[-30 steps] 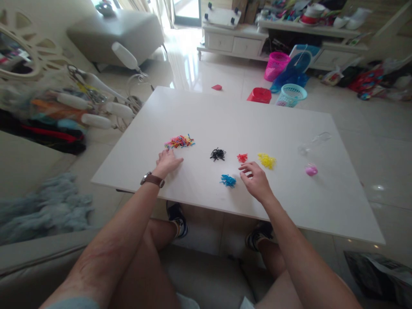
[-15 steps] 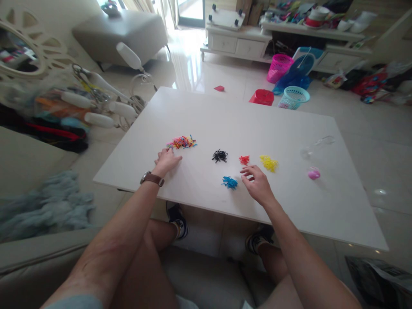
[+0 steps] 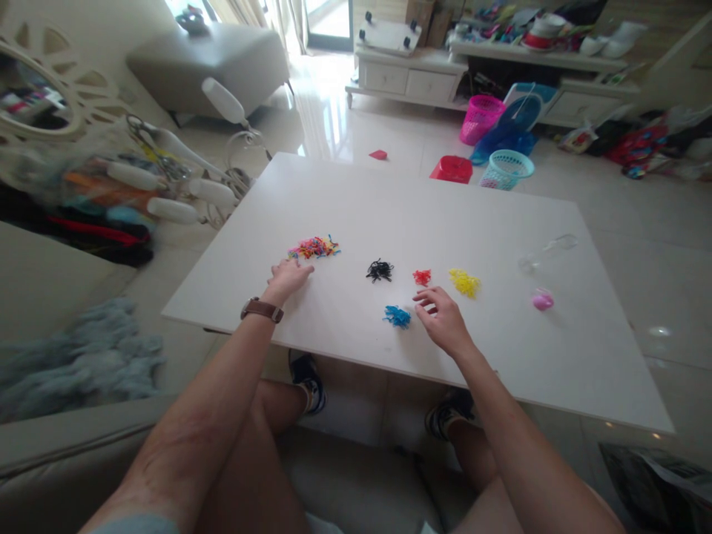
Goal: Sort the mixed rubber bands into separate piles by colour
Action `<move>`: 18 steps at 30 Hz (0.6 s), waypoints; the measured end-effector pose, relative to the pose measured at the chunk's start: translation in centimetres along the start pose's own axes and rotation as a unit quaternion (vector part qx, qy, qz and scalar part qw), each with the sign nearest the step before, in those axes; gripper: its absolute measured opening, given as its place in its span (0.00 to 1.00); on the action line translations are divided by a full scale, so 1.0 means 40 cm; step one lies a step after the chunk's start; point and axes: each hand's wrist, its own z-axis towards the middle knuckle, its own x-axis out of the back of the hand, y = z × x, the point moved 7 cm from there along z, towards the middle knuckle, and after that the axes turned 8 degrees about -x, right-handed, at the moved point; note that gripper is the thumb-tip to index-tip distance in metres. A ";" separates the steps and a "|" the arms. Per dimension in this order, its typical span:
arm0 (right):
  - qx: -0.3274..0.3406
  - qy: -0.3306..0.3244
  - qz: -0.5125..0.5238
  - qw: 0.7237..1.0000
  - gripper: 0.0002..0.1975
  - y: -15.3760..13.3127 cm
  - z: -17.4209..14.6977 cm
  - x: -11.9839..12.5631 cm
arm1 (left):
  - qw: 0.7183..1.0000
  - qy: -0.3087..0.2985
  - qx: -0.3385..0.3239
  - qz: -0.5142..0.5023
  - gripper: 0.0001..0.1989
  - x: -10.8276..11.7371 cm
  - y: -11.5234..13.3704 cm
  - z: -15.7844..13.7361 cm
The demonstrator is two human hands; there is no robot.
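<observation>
On the white table point(image 3: 356, 208), my left hand point(image 3: 288, 279) has its fingertips at the near edge of a mixed-colour pile of small rubber bands point(image 3: 316, 247), with the thumb held apart. Whether a band is under those fingertips is too small to tell. My right hand point(image 3: 443, 317) hovers, fingers loosely apart and nothing visible in them, beside the blue rubber bands point(image 3: 397, 316) and just short of the red rubber bands point(image 3: 422, 277). Black rubber bands point(image 3: 380, 270) lie between my two hands. Beyond my right hand are the yellow rubber bands point(image 3: 465, 283).
On the table's right side lie a pink round object point(image 3: 542, 300) and a clear plastic container point(image 3: 548, 254). A red stool point(image 3: 452, 169) and a light-blue basket point(image 3: 507, 169) stand past the far edge. A white lamp point(image 3: 222, 100) rises at the left.
Both hands stay almost where they were, shifting only very slightly. The piles look the same.
</observation>
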 end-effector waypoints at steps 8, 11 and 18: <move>-0.006 -0.007 0.000 1.000 0.07 -0.002 -0.001 -0.004 | 0.997 -0.067 0.013 0.024 0.32 -0.017 0.035 -0.050; -0.005 -0.007 0.000 1.000 0.07 -0.004 -0.001 -0.004 | 0.997 -0.067 0.004 0.029 0.34 -0.021 0.036 -0.053; -0.003 -0.012 -0.001 1.000 0.07 -0.002 -0.002 -0.007 | 0.996 -0.076 -0.011 0.037 0.31 -0.019 0.042 -0.054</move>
